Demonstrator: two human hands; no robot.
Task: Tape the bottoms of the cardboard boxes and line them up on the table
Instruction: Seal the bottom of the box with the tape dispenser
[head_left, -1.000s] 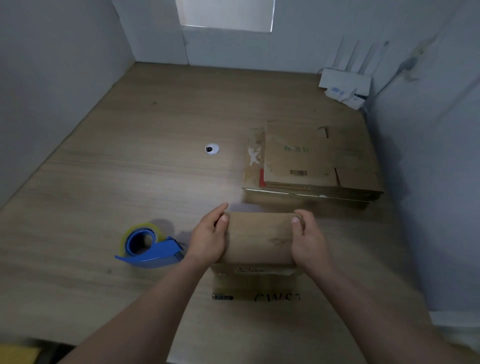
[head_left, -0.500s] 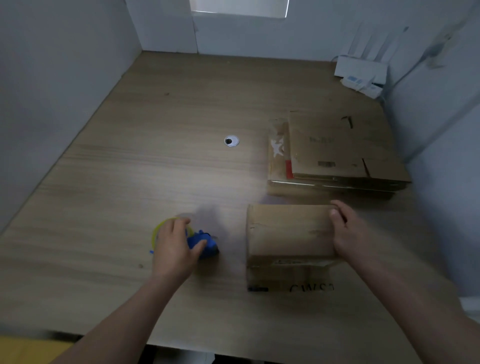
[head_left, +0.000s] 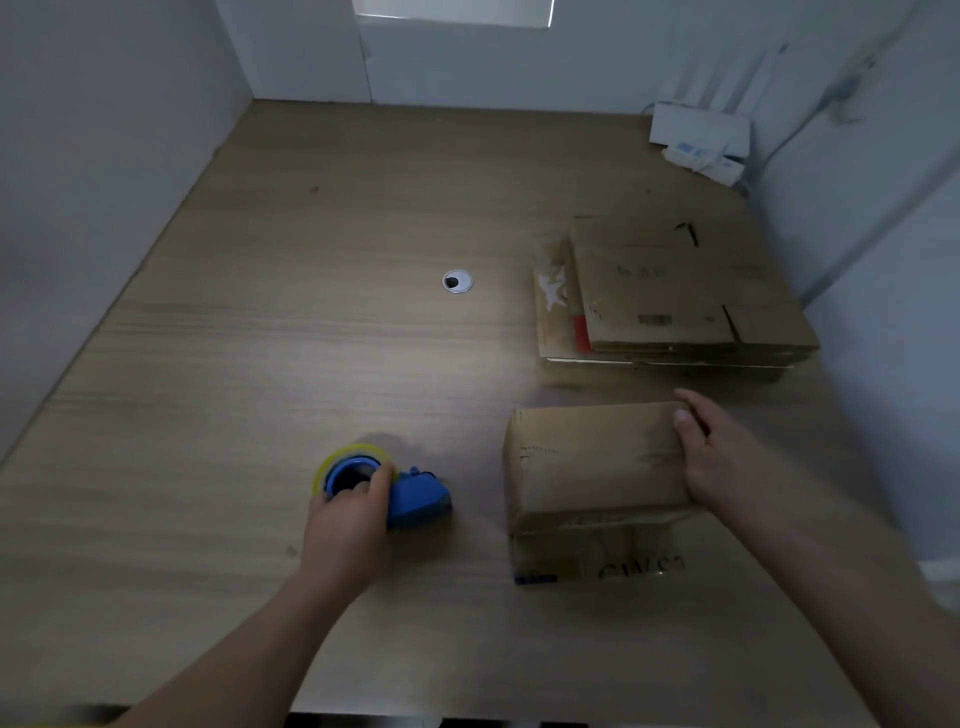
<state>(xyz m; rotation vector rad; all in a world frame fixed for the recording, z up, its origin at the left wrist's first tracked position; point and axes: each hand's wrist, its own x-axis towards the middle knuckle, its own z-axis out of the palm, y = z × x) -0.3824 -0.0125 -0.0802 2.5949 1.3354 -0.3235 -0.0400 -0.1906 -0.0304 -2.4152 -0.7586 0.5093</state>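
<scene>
— What is held at seven o'clock?
— The dispenser (head_left: 415, 501), gripped by the left hand (head_left: 348, 525).
— And the box (head_left: 592, 467)?
— At five o'clock, clasped at its end by the right hand (head_left: 722, 467). Its seam is best pressed flat before taping.

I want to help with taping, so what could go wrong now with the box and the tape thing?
The right hand grips only one end of the brown cardboard box, so it might slide or twist on the wooden table once tape is pulled across. The left hand grips the blue tape dispenser with the yellowish roll alone, so the tape may go on crooked.
</scene>
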